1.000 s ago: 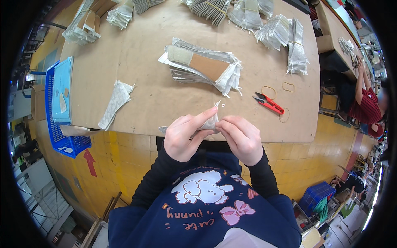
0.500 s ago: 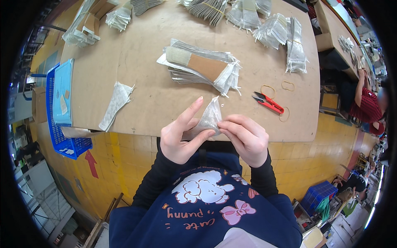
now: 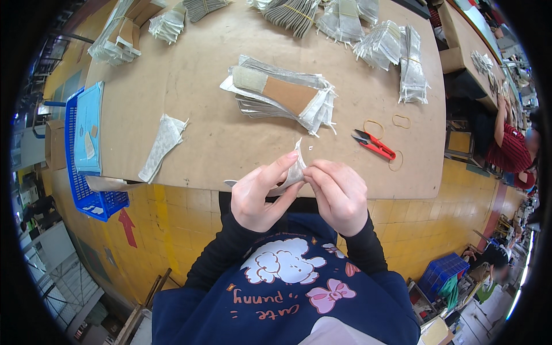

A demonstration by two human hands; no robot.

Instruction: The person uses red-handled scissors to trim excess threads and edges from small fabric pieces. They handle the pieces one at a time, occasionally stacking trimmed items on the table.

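Observation:
A whitish fabric piece (image 3: 295, 171), narrow and pointed at its far end, is held over the table's near edge. My left hand (image 3: 261, 192) pinches it between thumb and fingers, and part of it sticks out left of the hand. My right hand (image 3: 339, 192) grips its right edge with closed fingertips. Just beyond lies a stack of similar flared pieces (image 3: 287, 95), the top one tan and grey-green with white edging. To the right are red-handled thread snips (image 3: 375, 145), lying with dark blades apart. A single whitish piece (image 3: 163, 148) lies alone on the left.
Rubber bands (image 3: 401, 121) lie near the snips on the brown-covered table (image 3: 190, 86). Banded bundles (image 3: 290, 17) line the far side. At the left edge hangs a blue basket (image 3: 106, 202) with a light-blue folder (image 3: 88, 132). A co-worker in a striped shirt (image 3: 509, 146) sits at right.
My left index finger has come down from being raised and now presses on the fabric piece. The piece has turned narrower to view, and both hands have drawn slightly closer together.

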